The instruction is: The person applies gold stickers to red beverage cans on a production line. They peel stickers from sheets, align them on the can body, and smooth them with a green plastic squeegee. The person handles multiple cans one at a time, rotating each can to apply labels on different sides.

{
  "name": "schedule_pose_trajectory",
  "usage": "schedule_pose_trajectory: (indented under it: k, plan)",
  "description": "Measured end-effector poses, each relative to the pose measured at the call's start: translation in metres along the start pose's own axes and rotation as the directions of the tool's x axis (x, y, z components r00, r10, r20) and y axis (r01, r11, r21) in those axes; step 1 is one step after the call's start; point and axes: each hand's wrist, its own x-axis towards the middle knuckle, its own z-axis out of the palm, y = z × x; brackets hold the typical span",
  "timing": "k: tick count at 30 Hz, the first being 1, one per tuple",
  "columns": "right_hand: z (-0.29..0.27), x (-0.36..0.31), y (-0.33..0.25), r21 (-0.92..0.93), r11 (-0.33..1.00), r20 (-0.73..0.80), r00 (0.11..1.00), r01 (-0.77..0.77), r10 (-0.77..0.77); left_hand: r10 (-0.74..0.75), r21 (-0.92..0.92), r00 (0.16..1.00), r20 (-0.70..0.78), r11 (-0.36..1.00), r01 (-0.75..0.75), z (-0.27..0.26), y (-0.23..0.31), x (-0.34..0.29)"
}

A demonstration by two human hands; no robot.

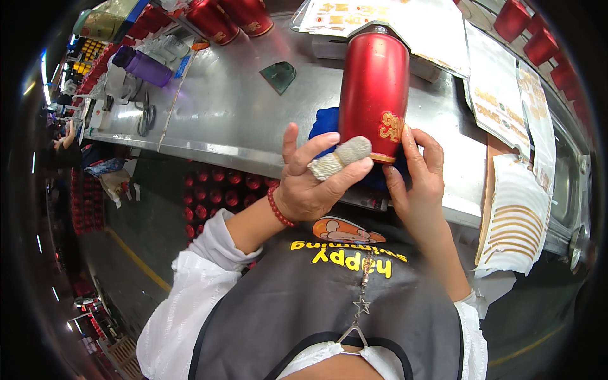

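A glossy red bottle [375,88] lies in front of me with its gold-rimmed end toward me. A gold decal [391,126] sits on its side near that rim. Under this end is a blue cloth [326,120]. My right hand [421,168] grips the rim end, index finger beside the decal and thumb below the rim. My left hand [320,168] is at the bottle's left side, fingers apart, one wearing a white knitted finger sleeve [342,157]. It holds nothing visible; whether its fingertips touch the bottle, I cannot tell.
The bottle is on a metal table [228,107]. A dark green scraper-like piece [278,77] and a purple bottle [142,66] lie to the left. More red bottles [212,22] stand at the back. Printed decal sheets [500,95] hang at right; crated red pieces [215,193] sit below.
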Motion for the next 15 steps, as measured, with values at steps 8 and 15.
schedule_pose_trajectory:
  k: [8, 15]
  plan:
    - [-0.002, 0.000, -0.002, -0.017, 1.000, 0.011, 1.000, -0.010, 0.010, -0.069, -0.312, 0.996, 0.054, 0.947, 0.082, 0.005, -0.004, 0.023]
    - [-0.002, 0.001, -0.005, -0.048, 0.999, 0.025, 1.000, -0.015, 0.016, -0.506, -0.608, 0.854, 0.122, 0.642, 0.468, 0.015, -0.005, 0.020]
